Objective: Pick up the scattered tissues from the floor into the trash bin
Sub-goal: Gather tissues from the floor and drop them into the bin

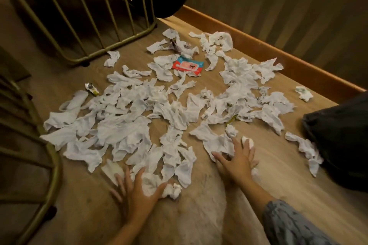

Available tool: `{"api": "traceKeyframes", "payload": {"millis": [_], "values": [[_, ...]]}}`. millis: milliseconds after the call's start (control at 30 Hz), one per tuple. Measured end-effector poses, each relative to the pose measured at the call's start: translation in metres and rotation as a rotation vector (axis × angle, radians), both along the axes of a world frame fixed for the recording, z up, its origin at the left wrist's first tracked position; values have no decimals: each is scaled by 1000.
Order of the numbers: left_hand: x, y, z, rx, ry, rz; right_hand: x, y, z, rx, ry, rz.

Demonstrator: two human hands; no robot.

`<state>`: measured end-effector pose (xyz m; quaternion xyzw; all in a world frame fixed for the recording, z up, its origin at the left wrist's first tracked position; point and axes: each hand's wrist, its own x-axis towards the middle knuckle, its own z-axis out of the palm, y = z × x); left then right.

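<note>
White tissues (139, 117) under both spread hands (137, 191).

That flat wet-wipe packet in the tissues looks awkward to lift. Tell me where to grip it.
Probably pinch the wet-wipe packet at its bare right corner, coming from the wall side. It lies flat on the floor, with tissues overlapping its left and near edges.
</note>
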<state>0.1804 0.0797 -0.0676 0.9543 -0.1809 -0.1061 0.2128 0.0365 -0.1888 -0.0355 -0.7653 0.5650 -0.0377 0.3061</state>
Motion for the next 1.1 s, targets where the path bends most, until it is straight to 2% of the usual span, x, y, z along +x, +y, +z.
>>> {"api": "traceKeyframes", "payload": {"millis": [67,200,367,533,700,867,933,1033,1100], "values": [[6,8,-5,-4,-35,-86,3,3,-6,-56,16,72],[4,13,-9,-194,-44,-89,20,33,-18,-225,-7,176],[1,13,-6,-332,-131,-33,44,70,-31,-322,-199,262],[15,19,-4,-370,-94,54,46,96,-41,-389,-252,429],[32,17,11,-460,39,244,43,90,-41,-368,-250,449],[44,14,14,-469,101,259,32,63,-44,-369,-235,607],[38,13,16,-507,72,220,28,53,-38,-300,-270,527],[29,10,20,-578,-1,176,29,47,-17,-168,-437,265],[26,2,23,-594,-94,162,33,52,-6,-184,-543,253]]}}
